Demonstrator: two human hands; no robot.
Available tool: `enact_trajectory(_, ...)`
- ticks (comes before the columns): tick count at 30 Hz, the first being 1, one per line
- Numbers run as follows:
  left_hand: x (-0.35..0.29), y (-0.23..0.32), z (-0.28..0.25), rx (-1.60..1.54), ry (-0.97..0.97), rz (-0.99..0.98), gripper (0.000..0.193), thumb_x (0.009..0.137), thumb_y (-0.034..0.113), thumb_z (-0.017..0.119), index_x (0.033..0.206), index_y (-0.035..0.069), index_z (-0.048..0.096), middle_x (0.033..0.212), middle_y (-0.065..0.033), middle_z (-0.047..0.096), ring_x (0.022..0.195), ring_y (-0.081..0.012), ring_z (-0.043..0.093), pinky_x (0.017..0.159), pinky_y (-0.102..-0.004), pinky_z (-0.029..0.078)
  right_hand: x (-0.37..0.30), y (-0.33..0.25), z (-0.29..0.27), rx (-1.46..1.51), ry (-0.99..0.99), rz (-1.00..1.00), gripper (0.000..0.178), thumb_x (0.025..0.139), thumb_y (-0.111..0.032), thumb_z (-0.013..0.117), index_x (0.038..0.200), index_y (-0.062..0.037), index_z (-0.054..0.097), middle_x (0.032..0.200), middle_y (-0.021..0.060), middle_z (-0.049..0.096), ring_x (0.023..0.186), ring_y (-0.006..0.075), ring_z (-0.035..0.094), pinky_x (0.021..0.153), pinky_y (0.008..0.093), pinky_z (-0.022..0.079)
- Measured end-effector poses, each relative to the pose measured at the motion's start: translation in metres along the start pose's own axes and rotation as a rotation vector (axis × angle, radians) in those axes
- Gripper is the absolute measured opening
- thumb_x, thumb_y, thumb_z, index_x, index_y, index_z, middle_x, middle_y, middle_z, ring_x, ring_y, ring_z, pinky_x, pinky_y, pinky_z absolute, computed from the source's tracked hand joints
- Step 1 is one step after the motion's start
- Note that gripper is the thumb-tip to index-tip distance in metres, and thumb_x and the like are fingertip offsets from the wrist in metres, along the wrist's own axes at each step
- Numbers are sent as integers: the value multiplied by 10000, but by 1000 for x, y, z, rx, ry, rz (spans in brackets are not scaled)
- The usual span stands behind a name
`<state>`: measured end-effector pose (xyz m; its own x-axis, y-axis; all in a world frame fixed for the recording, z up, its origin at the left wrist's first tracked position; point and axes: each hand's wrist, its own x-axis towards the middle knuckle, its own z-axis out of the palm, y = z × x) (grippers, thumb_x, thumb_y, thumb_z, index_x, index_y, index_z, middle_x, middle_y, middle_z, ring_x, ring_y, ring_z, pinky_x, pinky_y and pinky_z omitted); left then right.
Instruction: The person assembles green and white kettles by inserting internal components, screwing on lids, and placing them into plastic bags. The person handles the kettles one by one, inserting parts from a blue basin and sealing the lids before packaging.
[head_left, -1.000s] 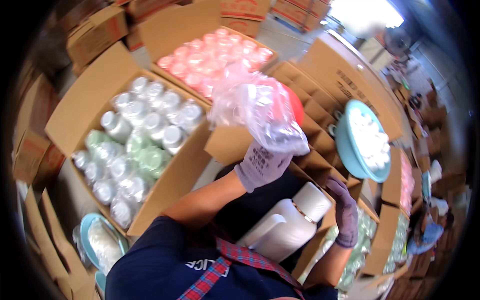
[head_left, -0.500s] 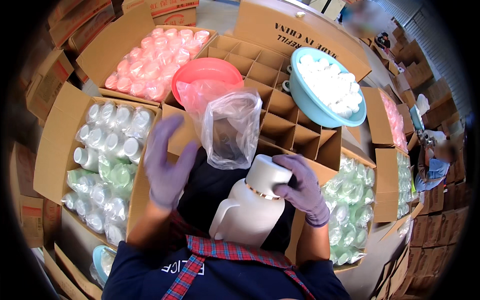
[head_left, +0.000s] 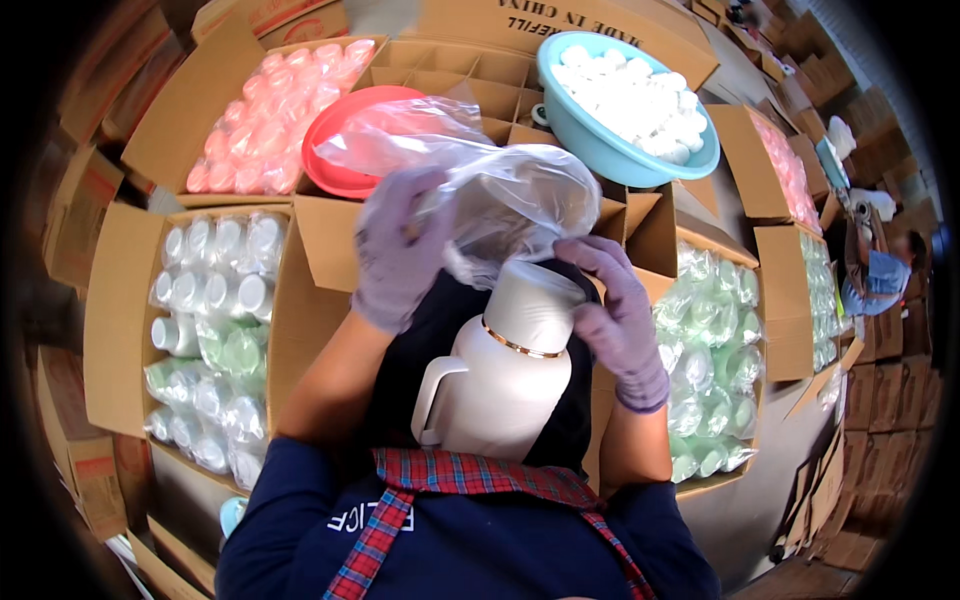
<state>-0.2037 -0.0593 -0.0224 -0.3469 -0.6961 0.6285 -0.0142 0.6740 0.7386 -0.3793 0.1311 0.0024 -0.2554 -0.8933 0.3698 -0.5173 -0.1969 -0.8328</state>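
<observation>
A white insulated jug (head_left: 500, 385) with a side handle, a gold ring and a white lid (head_left: 535, 300) leans against my lap. Over its top is a clear plastic bag (head_left: 515, 190), its mouth spread wide near the lid. My gloved left hand (head_left: 405, 250) is closed on the bag's left side, its fingertips partly hidden by the film. My gloved right hand (head_left: 618, 315) has its forefinger at the bag's right edge, while its thumb lies beside the lid. Nothing grips the jug's handle.
A red basin (head_left: 318, 150) and a blue basin (head_left: 590, 150) of small white parts rest on a divided carton (head_left: 640, 235). Cartons of pink-wrapped (head_left: 280, 110), clear-wrapped (head_left: 215, 290) and green-wrapped bottles (head_left: 710, 310) surround me. Another person (head_left: 880, 275) is at far right.
My left hand has moved right and taken hold of the bag. The right hand has left the lid and reached the bag's edge. The bag has been drawn over the jug's top.
</observation>
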Motion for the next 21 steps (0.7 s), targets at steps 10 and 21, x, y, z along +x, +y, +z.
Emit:
enact_trajectory(10,-73,-176,-360,494,267,-401,262,1002,200,578,1053,-29,695,763,-92,564,650,-201,437,597,-353,427,-96,83,-20,122,438,484,385,966,-224,669,1276,3,640,1202,146,694,1106,209,663,970,347,520)
enact_trajectory(21,-62,-64,-115,620,-256,169,304,966,144,645,1216,-25,610,954,-95,606,850,-198,521,735,-344,477,-277,212,-172,-910,900,868,299,867,-251,684,1123,-105,736,1256,186,645,1171,351,609,1002,424,488)
